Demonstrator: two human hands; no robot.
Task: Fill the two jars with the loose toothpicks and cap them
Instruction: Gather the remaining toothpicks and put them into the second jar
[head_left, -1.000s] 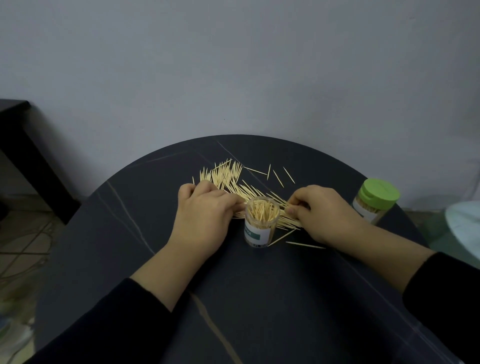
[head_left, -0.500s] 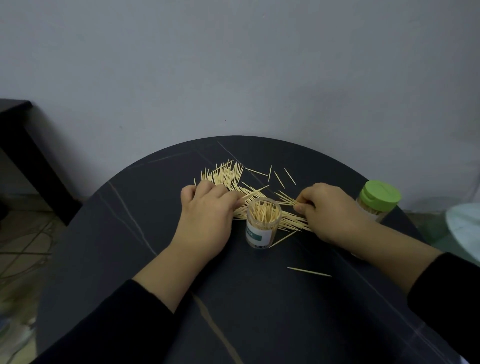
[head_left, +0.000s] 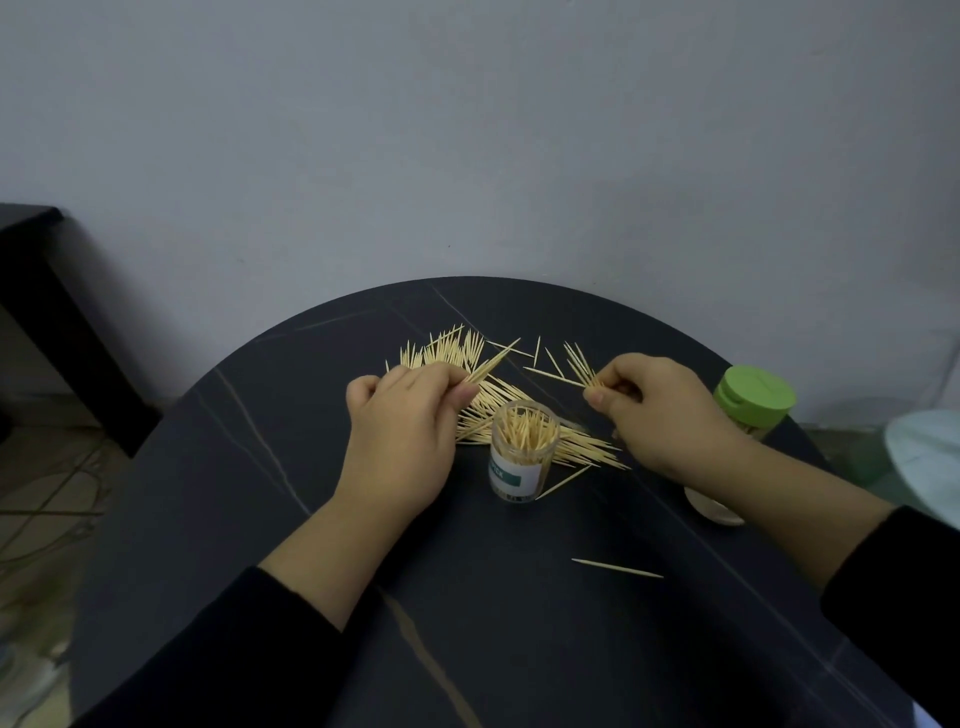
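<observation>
A person's left hand (head_left: 400, 431) pinches a small bundle (head_left: 491, 366) of toothpicks between thumb and fingertips. The right hand (head_left: 660, 410) grips a second bunch (head_left: 582, 364), whose points fan up and away. Both are raised over a dark round table (head_left: 260, 467).

Between the hands stands the open jar (head_left: 522, 452), upright, uncapped and crowded with toothpicks on end. The print on its label is too small to read. The loose pile (head_left: 457, 353) lies behind and beside this jar, partly hidden by it and by the left hand. One stray toothpick (head_left: 618, 568) lies alone toward the near side, well apart from the rest.

The capped jar (head_left: 753, 397), green lid on, stands at the table's right edge, its body largely hidden behind the right hand. A pale round object (head_left: 711, 506) shows beneath the right forearm, mostly covered and impossible to identify. A pale blue shape (head_left: 930, 457) is cut off at the right border, and dark furniture (head_left: 31, 244) at the left.
</observation>
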